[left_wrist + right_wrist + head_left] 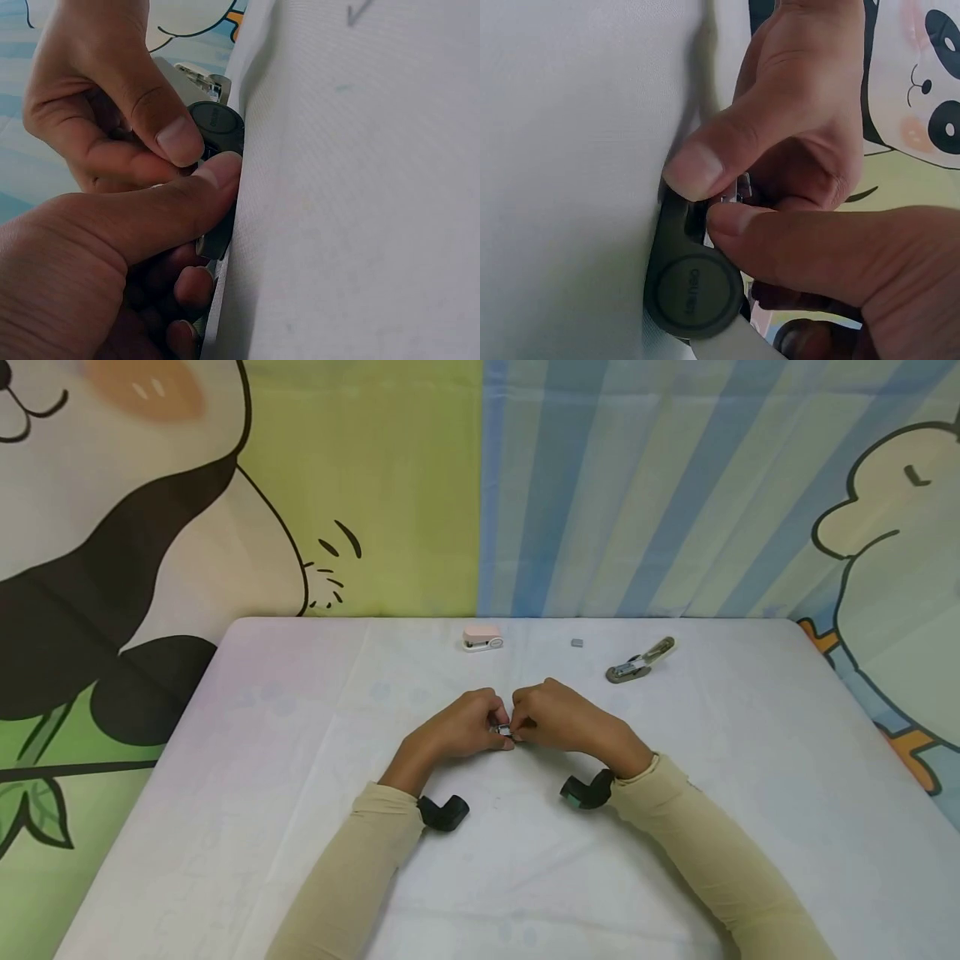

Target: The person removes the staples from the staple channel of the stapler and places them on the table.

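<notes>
Above the middle of the table, both hands meet over a small dark grey stapler with a round, logo-marked end [694,292]. My left hand [468,725] pinches its body, thumb on top and fingers curled below. My right hand [562,717] holds it from the other side, with the thumb [180,141] close to the left thumb in the left wrist view. A shiny metal part [739,187] shows between the hands in the right wrist view. Fingers hide much of the stapler, and what lies between the right fingertips is hard to make out.
On the white table [300,860], a pink mini stapler [482,638] stands near the back edge. Right of it lies a small grey block [577,643], like a strip of staples. Farther right rests an opened stapler [641,662]. A cartoon-printed cloth [375,485] hangs behind.
</notes>
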The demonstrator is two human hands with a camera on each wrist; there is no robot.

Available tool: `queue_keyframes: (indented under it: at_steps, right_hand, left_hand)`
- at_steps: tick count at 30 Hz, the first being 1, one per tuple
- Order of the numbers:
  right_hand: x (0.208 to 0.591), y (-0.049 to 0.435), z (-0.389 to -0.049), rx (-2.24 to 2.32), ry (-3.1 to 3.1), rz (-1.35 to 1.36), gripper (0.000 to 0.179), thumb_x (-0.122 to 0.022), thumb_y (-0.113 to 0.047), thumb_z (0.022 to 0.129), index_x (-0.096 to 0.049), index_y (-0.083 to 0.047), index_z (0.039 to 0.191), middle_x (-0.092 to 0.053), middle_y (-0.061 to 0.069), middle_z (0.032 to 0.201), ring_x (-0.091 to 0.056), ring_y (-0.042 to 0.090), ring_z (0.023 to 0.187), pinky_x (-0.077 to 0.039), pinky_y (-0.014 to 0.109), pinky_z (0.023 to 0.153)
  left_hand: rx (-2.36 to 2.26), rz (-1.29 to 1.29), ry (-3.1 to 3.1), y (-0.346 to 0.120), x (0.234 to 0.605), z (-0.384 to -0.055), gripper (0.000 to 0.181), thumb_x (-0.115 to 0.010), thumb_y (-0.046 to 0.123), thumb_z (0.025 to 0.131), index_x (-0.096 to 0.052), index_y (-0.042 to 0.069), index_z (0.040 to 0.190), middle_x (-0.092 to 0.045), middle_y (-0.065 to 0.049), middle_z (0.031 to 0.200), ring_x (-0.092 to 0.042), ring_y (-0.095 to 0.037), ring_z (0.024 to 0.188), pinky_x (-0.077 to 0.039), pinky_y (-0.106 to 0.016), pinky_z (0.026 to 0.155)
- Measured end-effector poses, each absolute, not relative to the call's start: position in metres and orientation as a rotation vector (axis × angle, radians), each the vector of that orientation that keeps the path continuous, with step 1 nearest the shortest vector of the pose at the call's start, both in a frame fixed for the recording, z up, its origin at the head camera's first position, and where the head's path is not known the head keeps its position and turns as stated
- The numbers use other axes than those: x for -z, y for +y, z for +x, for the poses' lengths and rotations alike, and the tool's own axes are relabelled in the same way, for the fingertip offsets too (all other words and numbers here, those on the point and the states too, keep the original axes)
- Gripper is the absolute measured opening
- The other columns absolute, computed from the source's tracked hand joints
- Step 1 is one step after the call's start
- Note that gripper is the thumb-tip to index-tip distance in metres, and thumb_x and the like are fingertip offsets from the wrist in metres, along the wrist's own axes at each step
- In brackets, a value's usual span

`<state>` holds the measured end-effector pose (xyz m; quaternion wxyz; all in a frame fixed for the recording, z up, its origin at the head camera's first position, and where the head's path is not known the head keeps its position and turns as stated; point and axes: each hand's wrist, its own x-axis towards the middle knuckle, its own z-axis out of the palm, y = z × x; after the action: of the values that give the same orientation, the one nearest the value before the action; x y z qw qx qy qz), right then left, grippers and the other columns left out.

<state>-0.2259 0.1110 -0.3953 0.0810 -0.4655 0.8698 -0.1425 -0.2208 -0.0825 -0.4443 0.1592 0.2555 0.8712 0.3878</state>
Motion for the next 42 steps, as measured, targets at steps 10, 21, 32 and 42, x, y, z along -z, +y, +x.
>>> queue_keyframes:
  at_steps: [10,21,32,42]
  right_hand:
    - [0.3924,0.1185,-0.2227,-0.009,2.681,-1.623,0.017,-0.076,-0.031,0.085,-0.079,-0.026,0.101,-0.039,-0.009,0.071,-0.035,0.01,0.059,-0.027,0.03,0.063]
    - [0.3884,0.1137,-0.2193,-0.101,2.743,-1.722,0.011,-0.079,-0.027,0.083,-0.079,-0.028,0.094,-0.044,-0.006,0.073,-0.039,0.014,0.062,-0.032,0.03,0.06]
    - [0.3934,0.1167,-0.2202,-0.095,2.721,-1.706,0.017,-0.077,-0.03,0.084,-0.078,-0.03,0.101,-0.043,-0.006,0.077,-0.039,0.015,0.063,-0.034,0.03,0.062]
    - [0.3928,0.1152,-0.2229,0.034,2.718,-1.726,0.006,-0.077,-0.017,0.085,-0.077,-0.023,0.086,-0.054,-0.005,0.084,-0.043,0.016,0.07,-0.035,0.029,0.062]
  left_hand:
    - [-1.086,0.729,2.512,-0.0826,0.4448,-0.2211,0.02,-0.082,0.023,0.081,-0.067,0.012,0.089,-0.057,0.003,0.089,-0.053,-0.014,0.081,-0.045,-0.028,0.072]
    - [-1.101,0.708,2.507,-0.0845,0.4435,-0.2208,0.022,-0.082,0.019,0.08,-0.064,0.011,0.092,-0.057,0.002,0.09,-0.053,-0.014,0.08,-0.044,-0.029,0.072]
    - [-1.09,0.73,2.502,-0.0851,0.4445,-0.2211,0.02,-0.082,0.017,0.08,-0.066,0.013,0.092,-0.056,0.003,0.09,-0.053,-0.014,0.08,-0.044,-0.029,0.072]
    - [-1.09,0.735,2.507,-0.0833,0.4485,-0.2232,0.021,-0.082,0.016,0.08,-0.065,0.012,0.093,-0.057,0.003,0.092,-0.053,-0.013,0.078,-0.045,-0.028,0.071]
